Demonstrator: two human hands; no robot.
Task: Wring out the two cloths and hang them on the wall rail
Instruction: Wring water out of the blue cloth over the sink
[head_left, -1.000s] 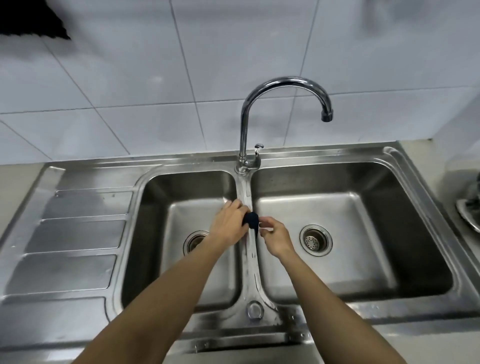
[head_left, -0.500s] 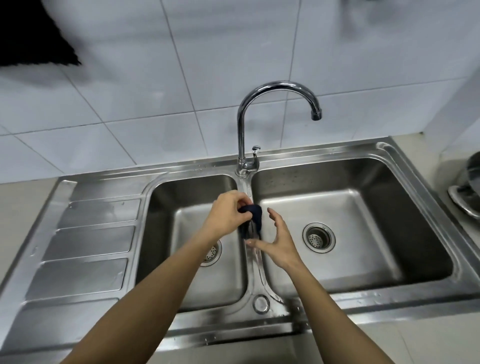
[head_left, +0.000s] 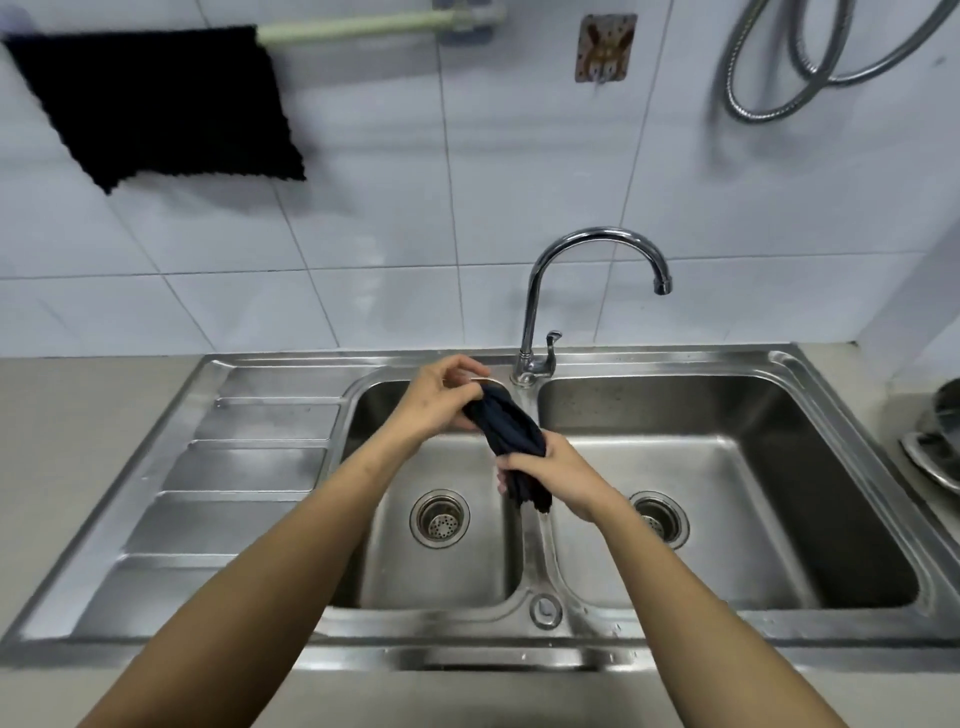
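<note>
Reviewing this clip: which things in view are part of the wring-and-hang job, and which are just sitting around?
In the job:
- twisted dark navy cloth, gripped by left hand and right hand
- black knitted cloth already hanging
- pale green wall rail

Just there:
- chrome gooseneck tap
- coiled metal hose
- adhesive wall hook

The black cloth (head_left: 156, 104) covers the rail's (head_left: 358, 27) left part; both hands hide much of the dark cloth (head_left: 511, 434).

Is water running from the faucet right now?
No, the faucet spout shows no stream below it, while both hands hold the dark cloth over the sink divider.
</note>
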